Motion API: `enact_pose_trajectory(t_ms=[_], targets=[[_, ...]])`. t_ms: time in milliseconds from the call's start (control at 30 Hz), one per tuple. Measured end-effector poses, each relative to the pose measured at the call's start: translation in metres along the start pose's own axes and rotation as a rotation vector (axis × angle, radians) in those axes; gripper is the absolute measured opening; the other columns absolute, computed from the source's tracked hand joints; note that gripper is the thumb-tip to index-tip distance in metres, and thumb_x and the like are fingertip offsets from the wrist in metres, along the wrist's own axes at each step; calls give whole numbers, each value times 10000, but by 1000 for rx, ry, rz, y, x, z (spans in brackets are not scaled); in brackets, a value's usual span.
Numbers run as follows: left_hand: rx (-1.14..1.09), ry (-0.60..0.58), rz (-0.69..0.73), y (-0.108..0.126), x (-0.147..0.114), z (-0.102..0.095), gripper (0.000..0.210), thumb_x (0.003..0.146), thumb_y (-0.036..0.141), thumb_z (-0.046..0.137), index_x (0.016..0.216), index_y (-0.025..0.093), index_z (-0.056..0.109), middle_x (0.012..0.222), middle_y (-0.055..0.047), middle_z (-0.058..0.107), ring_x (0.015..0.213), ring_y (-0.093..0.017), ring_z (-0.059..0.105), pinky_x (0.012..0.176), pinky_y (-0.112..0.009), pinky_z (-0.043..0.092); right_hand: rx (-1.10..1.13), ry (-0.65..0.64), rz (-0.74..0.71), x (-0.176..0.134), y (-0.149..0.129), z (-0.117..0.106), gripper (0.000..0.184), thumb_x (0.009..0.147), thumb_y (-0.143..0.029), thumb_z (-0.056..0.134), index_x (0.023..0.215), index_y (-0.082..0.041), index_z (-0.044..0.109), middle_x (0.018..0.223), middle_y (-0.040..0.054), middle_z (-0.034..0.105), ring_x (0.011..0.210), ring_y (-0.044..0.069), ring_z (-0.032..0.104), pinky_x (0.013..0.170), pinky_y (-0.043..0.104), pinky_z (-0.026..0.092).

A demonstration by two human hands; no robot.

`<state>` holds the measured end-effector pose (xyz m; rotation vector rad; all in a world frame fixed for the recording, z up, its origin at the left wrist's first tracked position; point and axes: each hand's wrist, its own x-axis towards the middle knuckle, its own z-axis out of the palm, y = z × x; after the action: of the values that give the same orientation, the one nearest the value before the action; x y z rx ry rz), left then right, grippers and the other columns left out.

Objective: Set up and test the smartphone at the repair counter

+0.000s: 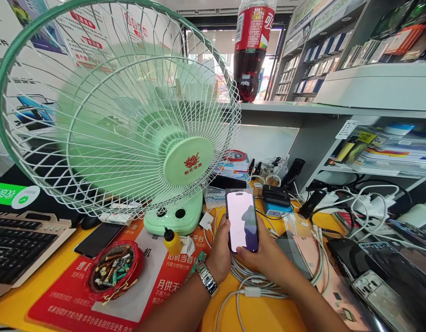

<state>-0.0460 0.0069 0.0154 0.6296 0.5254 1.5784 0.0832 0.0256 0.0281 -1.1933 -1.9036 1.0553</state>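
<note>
Room around the held phone (238, 226)

From my remote seat: the fan (188, 161) walls off the upper left. Between yellow bottle (173, 242) and red-rimmed bowl (139, 256) my left hand (220, 252) could slip through, over the mat (151, 275). Rightward, looped cables (253, 292) and handsets (379, 295) (a real thicket) block any low slide by my right hand (263, 253); I read passage above them only.

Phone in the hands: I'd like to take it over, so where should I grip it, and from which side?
Probably the phone by its top end, from the far side: the left hand and right hand hold it lower down, leaving that slim end uncovered.
</note>
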Motion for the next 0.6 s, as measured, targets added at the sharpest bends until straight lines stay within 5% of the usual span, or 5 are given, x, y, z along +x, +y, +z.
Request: enact_pose_trajectory(t_ms=[267, 600], targets=[[85, 3, -128, 10, -3, 6, 424, 914, 465, 425, 1234, 206, 526, 1112, -54, 646, 989, -232, 608, 800, -344, 514, 167, -258, -131, -1, 3, -31, 734, 780, -70, 500, 1459, -253, 291, 1381, 73, 479, 1148, 223, 541, 983, 380, 427], [31, -42, 5, -6, 0, -5, 407, 940, 356, 420, 1310, 206, 501, 1252, -57, 596, 1208, -226, 487, 1017, -349, 379, -64, 53, -21, 2, 1, 6, 999, 645, -217, 722, 1474, -224, 165, 1224, 114, 577, 1029, 263, 595, 865, 392, 490]])
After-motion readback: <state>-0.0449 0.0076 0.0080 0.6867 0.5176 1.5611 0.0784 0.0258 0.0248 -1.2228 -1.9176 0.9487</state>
